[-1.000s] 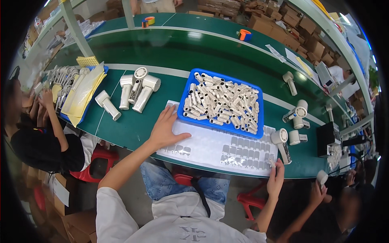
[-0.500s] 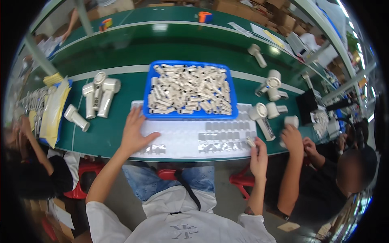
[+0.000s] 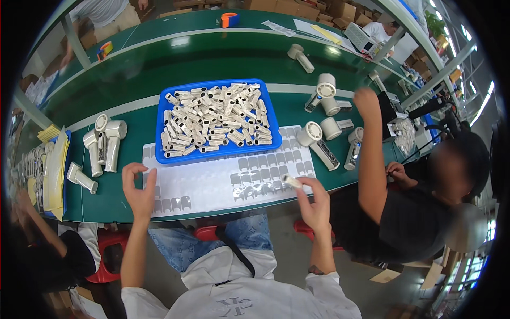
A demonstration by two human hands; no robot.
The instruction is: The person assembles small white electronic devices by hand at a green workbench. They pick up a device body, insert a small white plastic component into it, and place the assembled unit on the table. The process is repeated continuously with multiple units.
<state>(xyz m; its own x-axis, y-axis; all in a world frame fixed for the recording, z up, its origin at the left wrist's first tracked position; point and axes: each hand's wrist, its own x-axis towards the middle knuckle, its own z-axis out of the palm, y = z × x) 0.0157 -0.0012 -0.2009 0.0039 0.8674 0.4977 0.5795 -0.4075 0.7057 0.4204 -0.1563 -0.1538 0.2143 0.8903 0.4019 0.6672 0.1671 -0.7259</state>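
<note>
In my right hand (image 3: pixel 315 206) a small white plastic part (image 3: pixel 291 181) with a dark patch is pinched between thumb and fingertips, just above the right part of a white sheet (image 3: pixel 207 186). My left hand (image 3: pixel 140 189) hovers at the sheet's left edge, fingers curved and thumb apart, with nothing in it. Rows of grey rounded stickers (image 3: pixel 245 179) cover the sheet's right side, and a few more sit at its lower left. Beyond, a blue tray (image 3: pixel 218 159) piled with similar white parts (image 3: pixel 212 114) overlaps the sheet's far edge.
White handheld fans (image 3: pixel 110 143) stand and lie at the left; several more fans (image 3: pixel 320 146) are at the right. A co-worker's arm (image 3: pixel 372 154) reaches over the green table at the right. Yellow sheets (image 3: pixel 58 173) cover a tray at far left. An orange tape roll (image 3: pixel 229 20) sits at the back.
My left hand has come off the sheet toward its left edge. My right hand has raised the white part over the sheet. The neighbour's arm has reached farther out, and the view has shifted.
</note>
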